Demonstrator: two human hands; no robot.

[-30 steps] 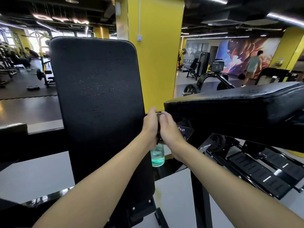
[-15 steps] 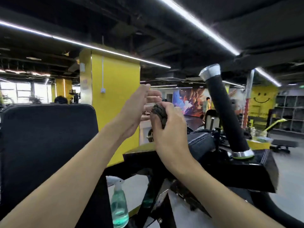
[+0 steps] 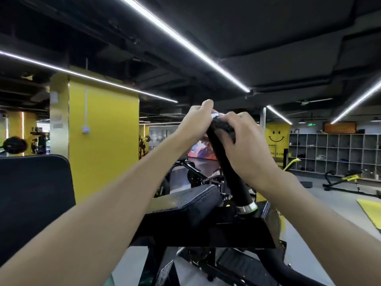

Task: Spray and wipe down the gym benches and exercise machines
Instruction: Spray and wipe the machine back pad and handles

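We record 2 bare forearms raised to the upper end of the black foam-covered machine handle (image 3: pixel 229 178), which stands tilted with its top leaning left. The right grip (image 3: pixel 245 147) is clenched on a dark crumpled cloth (image 3: pixel 223 125) and holds it against the handle just below the top, fingers curled round both. The left grip (image 3: pixel 195 120) is curled over the handle's silver end cap (image 3: pixel 215 115), touching the cloth's edge. We cannot tell how much of the cloth lies behind the handle.

At its foot the handle passes through a chrome collar (image 3: pixel 246 208) into the machine's black frame. The black padded surface (image 3: pixel 185 201) lies just left of the collar, below the left forearm. A black upright back pad (image 3: pixel 31 193) stands at the far left, in front of a yellow square pillar (image 3: pixel 103 145).
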